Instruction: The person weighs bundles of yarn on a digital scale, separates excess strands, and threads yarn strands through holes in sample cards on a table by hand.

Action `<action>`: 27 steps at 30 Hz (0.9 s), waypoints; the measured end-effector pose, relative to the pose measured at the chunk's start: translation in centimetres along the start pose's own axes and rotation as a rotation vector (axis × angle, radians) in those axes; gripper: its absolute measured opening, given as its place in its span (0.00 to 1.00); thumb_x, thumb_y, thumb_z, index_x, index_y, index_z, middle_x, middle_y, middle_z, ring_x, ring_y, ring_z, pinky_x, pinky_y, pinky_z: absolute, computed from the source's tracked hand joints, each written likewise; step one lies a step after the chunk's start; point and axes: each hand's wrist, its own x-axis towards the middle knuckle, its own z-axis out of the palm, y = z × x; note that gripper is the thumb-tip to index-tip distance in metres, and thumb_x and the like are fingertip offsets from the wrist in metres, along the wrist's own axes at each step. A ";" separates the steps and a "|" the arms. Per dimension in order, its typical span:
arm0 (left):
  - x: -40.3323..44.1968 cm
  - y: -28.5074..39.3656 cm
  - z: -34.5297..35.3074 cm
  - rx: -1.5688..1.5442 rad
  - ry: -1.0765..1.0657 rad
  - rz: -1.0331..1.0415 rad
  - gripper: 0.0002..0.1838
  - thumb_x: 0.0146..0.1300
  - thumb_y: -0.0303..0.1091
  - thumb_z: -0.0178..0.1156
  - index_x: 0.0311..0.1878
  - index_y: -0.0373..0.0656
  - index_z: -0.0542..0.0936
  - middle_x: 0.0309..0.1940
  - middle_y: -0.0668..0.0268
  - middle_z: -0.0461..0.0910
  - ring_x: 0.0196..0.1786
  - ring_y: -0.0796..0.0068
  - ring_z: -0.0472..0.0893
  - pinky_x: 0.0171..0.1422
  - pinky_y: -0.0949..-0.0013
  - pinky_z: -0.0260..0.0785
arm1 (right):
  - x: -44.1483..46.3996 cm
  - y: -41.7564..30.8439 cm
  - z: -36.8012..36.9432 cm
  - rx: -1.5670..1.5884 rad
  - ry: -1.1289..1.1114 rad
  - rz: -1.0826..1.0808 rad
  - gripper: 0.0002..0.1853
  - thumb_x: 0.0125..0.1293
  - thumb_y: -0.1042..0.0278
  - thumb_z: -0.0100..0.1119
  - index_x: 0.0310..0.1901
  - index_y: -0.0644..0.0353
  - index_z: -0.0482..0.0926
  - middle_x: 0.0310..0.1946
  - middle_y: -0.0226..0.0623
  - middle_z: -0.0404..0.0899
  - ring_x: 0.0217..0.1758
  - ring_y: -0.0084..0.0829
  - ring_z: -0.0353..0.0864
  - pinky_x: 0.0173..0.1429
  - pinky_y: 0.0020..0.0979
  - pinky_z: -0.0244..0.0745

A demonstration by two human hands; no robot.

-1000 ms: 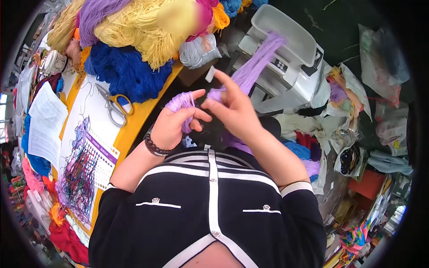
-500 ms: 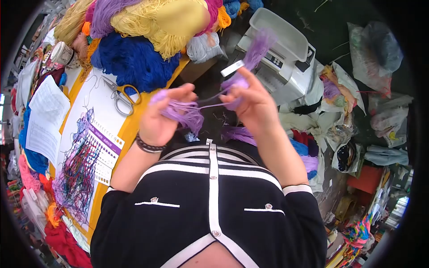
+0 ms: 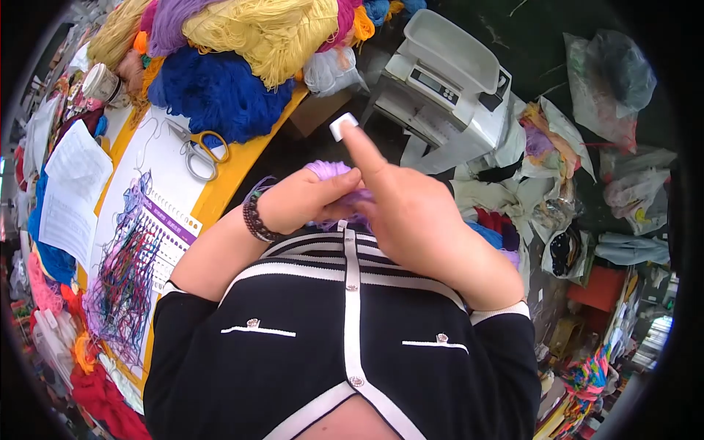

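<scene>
Purple yarn (image 3: 330, 171) is bunched between my two hands, in front of the striped hem of the black top. My left hand (image 3: 306, 196) is closed round the bunch, its thumb reaching toward the other hand. On the right, my right hand (image 3: 411, 209) grips the same yarn with its lower fingers, which are partly hidden. Its index finger points up and has a small white tag (image 3: 343, 126) at the tip. The two hands are close together, near the body.
Left, a yellow-edged table (image 3: 242, 172) bears scissors (image 3: 199, 152), blue yarn (image 3: 220, 95), cream yarn (image 3: 268, 37), a colour card (image 3: 169, 220) and mixed threads (image 3: 128, 279). A scale (image 3: 440, 88) with a grey tray stands upper right. Plastic bags (image 3: 609, 88) lie far right.
My hands have come together and lower, gathering the purple yarn between them. The purple strands that stretched up toward the scale's tray are gone from there. The white tag has moved left with my right index finger.
</scene>
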 end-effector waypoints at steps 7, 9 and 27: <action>0.0 0.3 0.9 0.261 0.242 0.348 0.13 0.69 0.39 0.57 0.37 0.39 0.82 0.23 0.75 0.74 0.26 0.89 0.69 0.31 0.80 0.62 | -0.6 4.2 2.7 0.697 0.344 0.146 0.25 0.63 0.74 0.60 0.63 0.59 0.69 0.36 0.33 0.79 0.39 0.26 0.79 0.47 0.27 0.73; 0.1 0.8 0.5 0.299 0.248 0.346 0.13 0.70 0.39 0.56 0.38 0.39 0.82 0.23 0.76 0.73 0.26 0.89 0.69 0.31 0.80 0.61 | -1.1 4.5 2.0 1.222 0.397 0.253 0.14 0.64 0.75 0.60 0.52 0.60 0.77 0.40 0.25 0.78 0.45 0.19 0.76 0.53 0.24 0.71; 0.1 1.4 1.3 1.014 0.302 0.526 0.11 0.69 0.35 0.56 0.37 0.37 0.80 0.26 0.69 0.80 0.29 0.84 0.77 0.36 0.75 0.69 | -0.8 5.9 4.7 0.231 0.323 -0.027 0.05 0.55 0.74 0.61 0.35 0.59 0.78 0.25 0.37 0.73 0.29 0.45 0.75 0.32 0.38 0.72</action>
